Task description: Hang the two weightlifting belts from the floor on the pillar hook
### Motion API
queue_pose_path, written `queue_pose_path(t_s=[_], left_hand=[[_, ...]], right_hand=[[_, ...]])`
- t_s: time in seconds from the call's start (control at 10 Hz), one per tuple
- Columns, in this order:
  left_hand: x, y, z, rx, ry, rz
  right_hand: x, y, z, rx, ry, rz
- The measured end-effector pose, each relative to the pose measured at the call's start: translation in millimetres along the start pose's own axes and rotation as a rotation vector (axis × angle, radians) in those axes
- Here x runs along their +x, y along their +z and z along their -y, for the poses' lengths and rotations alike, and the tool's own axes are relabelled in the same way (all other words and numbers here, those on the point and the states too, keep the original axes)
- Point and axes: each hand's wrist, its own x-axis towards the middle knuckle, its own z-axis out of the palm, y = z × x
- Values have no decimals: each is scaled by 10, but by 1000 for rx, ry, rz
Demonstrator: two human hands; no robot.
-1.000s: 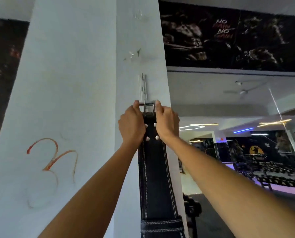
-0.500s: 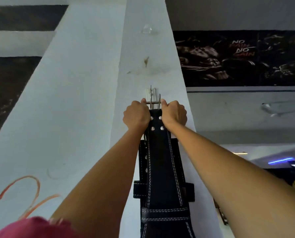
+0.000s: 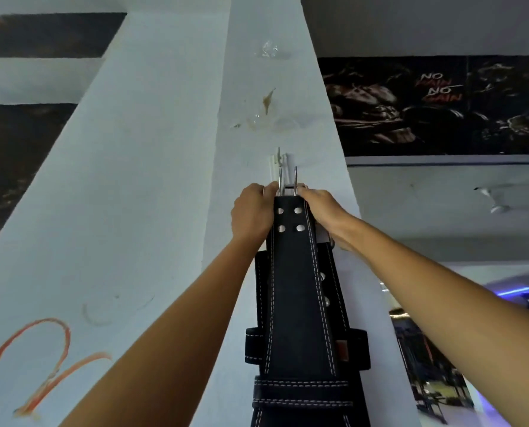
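**Front belt held at the pillar hook, long axis vertical**

Your two hands are raised against the white pillar (image 3: 152,186), one on each side of the buckle end of a black weightlifting belt (image 3: 292,303). Your left hand (image 3: 252,215) is curled closed around the left edge of the belt's top, just beside the four silver rivets. Your right hand (image 3: 321,212) grips the right edge at the same height, fingers wrapped behind the strap. Both hands are closed on this belt.

The belt hangs with its long axis running straight up and down the pillar's narrow face. Its buckle end points up, and the two metal prongs (image 3: 288,180) of the buckle stand up between your thumbs. The strap widens as it drops toward the bottom edge of the view, white stitching lining both edges.

The metal hook (image 3: 279,161) sits on the pillar just above the prongs. You cannot tell from this view whether the buckle is seated on it.

A second black belt (image 3: 331,291) lies flat against the pillar directly behind the first, also vertical, its edges and loops showing on both sides of the front strap.

An orange painted mark (image 3: 41,359) is on the pillar's broad left face. A dark wall poster (image 3: 435,106) reading "NO PAIN NO GAIN" fills the upper right.
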Motion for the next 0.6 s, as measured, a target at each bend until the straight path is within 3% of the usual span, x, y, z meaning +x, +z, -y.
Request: queue_pose_path(t_s=[0.1, 0.2, 0.3, 0.4, 0.6], left_hand=[[17, -36, 14, -288, -94, 15], [11, -52, 8, -352, -137, 11], [9, -28, 0, -364, -155, -57], [39, 17, -60, -286, -199, -104], [17, 52, -127, -94, -213, -117]], right_hand=[[-23, -69, 62, 124, 33, 83], [-26, -94, 52, 123, 29, 114], [4, -30, 44, 172, 46, 13], [145, 50, 68, 111, 94, -210], [167, 91, 86, -34, 96, -299]])
